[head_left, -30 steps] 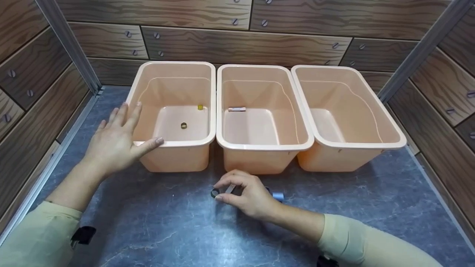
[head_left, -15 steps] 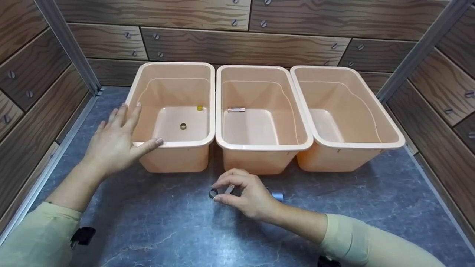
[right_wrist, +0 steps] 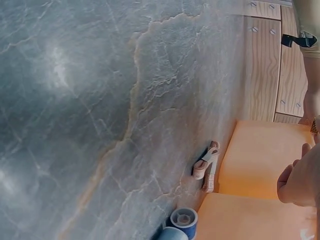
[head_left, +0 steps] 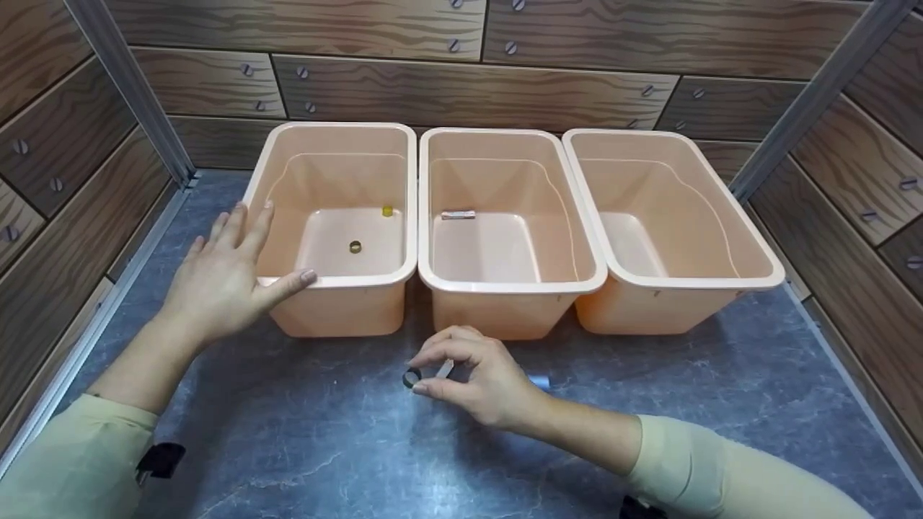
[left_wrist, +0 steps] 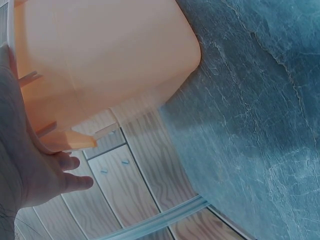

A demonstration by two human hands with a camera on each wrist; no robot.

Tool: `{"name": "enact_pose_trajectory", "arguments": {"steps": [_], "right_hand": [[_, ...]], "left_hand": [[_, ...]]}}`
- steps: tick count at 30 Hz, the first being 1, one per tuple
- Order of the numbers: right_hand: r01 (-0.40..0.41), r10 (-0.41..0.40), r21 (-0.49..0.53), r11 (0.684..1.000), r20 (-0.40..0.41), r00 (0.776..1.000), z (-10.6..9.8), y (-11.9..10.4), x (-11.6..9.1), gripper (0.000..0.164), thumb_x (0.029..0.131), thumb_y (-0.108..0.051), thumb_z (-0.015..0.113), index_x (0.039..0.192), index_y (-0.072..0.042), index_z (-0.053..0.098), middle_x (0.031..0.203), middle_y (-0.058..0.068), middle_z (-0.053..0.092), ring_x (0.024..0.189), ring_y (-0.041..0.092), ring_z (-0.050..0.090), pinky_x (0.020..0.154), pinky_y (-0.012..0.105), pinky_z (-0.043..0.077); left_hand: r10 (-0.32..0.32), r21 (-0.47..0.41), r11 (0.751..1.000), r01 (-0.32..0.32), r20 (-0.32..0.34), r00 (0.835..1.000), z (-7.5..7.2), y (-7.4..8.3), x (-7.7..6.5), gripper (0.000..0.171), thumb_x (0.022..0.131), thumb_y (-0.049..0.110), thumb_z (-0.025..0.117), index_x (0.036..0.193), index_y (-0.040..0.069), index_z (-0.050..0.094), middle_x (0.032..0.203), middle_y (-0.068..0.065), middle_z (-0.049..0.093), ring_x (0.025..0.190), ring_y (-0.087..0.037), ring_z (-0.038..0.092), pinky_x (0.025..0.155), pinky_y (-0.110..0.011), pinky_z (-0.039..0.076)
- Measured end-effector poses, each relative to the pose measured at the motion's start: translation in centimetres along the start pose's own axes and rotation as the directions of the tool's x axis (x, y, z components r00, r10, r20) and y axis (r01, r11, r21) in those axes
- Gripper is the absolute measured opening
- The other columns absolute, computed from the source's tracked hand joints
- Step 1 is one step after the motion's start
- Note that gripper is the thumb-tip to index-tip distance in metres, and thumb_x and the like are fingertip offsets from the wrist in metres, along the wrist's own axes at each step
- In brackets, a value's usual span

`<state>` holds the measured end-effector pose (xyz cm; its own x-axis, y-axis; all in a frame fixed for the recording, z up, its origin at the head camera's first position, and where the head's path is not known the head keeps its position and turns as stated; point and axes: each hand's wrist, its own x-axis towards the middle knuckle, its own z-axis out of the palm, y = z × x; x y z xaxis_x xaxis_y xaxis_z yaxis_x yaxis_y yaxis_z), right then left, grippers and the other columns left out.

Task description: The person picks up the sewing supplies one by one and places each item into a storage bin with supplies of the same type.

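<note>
My left hand (head_left: 220, 285) lies with spread, straight fingers over the front left corner of the left peach bin (head_left: 353, 310), thumb along its rim. In the left wrist view, the left hand (left_wrist: 42, 182) is at that bin's rim. My right hand (head_left: 479, 378) pinches a small dark ring (head_left: 412, 378) between thumb and index finger, in front of the middle bin (head_left: 497, 313). The left bin holds a brass-coloured ring (head_left: 355, 247) and a small yellow piece (head_left: 387, 211). In the middle bin lies a small pale cylinder like a battery (head_left: 458, 215).
At right stands another peach bin (head_left: 649, 313). Behind my right hand is a blue cylinder (head_left: 539, 382), partly hidden. The right wrist view shows a blue, round-ended object (right_wrist: 184, 222) and a looped pinkish strap (right_wrist: 205, 167) by the bins. Wood-patterned walls (head_left: 476, 90) enclose the marbled table.
My right hand has shifted slightly left with the ring, which has turned a little. Less of the blue cylinder shows behind it. My left hand keeps its place on the bin.
</note>
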<state>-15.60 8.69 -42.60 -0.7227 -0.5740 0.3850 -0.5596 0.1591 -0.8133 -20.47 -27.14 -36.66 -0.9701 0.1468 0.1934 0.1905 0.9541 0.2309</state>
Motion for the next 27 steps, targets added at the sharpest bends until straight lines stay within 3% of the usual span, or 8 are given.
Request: {"name": "enact_pose_trajectory", "arguments": {"steps": [21, 27], "right_hand": [[0.113, -0.113, 0.003, 0.994, 0.013, 0.993, -1.3, -3.1, 1.1, 0.02, 0.091, -0.016, 0.087, 0.11, -0.016, 0.082, 0.112, -0.004, 0.073, 0.106, 0.019, 0.063, 0.078, 0.029, 0.057], [0.105, -0.105, 0.01, 0.994, 0.011, 0.994, -1.7, -3.7, 1.4, 0.02, 0.091, -0.015, 0.087, 0.11, -0.016, 0.082, 0.113, -0.003, 0.072, 0.106, 0.021, 0.062, 0.075, 0.028, 0.059]], "left_hand": [[-0.002, 0.002, 1.0, 0.002, -0.011, 1.0, 0.0, 0.1, -0.1, 0.111, 0.094, 0.081, 0.053, 0.171, 0.009, 0.016, 0.167, -0.039, 0.018, 0.15, -0.063, 0.022, 0.113, -0.082, 0.022], [-0.001, -0.003, 1.0, 0.001, -0.013, 1.0, 0.0, 0.1, 0.0, 0.111, 0.094, 0.08, 0.054, 0.171, 0.008, 0.018, 0.167, -0.039, 0.019, 0.151, -0.062, 0.022, 0.113, -0.082, 0.022]]}}
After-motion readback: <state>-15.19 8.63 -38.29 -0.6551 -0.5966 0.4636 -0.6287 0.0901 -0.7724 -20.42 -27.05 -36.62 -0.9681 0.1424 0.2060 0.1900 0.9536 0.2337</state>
